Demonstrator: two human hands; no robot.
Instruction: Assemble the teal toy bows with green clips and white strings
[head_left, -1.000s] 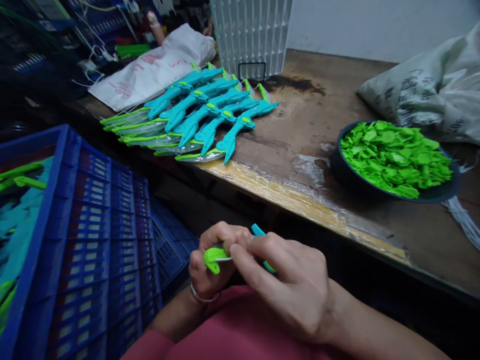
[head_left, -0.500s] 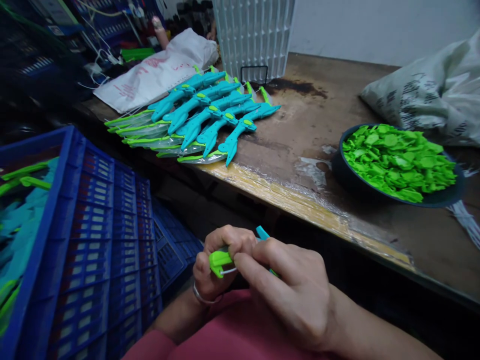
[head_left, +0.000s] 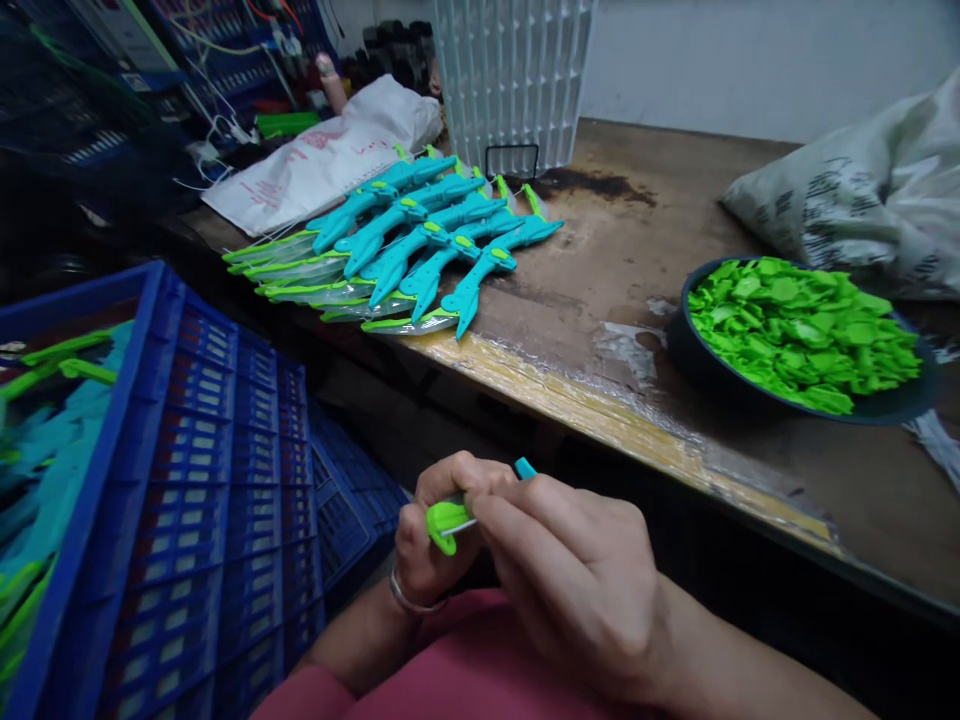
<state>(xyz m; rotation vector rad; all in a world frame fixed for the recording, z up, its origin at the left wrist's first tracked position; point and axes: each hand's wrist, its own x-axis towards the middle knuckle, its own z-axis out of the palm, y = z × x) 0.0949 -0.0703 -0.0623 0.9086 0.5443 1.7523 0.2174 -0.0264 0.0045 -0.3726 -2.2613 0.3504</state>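
Observation:
Over my lap, my left hand (head_left: pixel 431 535) is closed around a small teal and green plastic tool (head_left: pixel 448 517); its green end sticks out between my fingers and its teal tip shows above them. My right hand (head_left: pixel 577 585) pinches the same tool from the right, fingers pressed against the green part. A row of finished teal tools with green blade guards (head_left: pixel 409 250) lies on the wooden table (head_left: pixel 600 290) ahead. A dark bowl (head_left: pixel 697 365) heaped with green plastic parts (head_left: pixel 802 335) stands at the right.
A blue plastic crate (head_left: pixel 187 470) holding more teal and green pieces stands at my left. A white slatted basket (head_left: pixel 510 80), a white bag (head_left: pixel 322 150) and a grey sack (head_left: pixel 862 200) sit at the table's back. Cluttered shelves with wires fill the far left.
Both hands stayed together on the tool; my fingers shifted slightly on the green end. The view tilted a little, so the table and the bowl sit lower.

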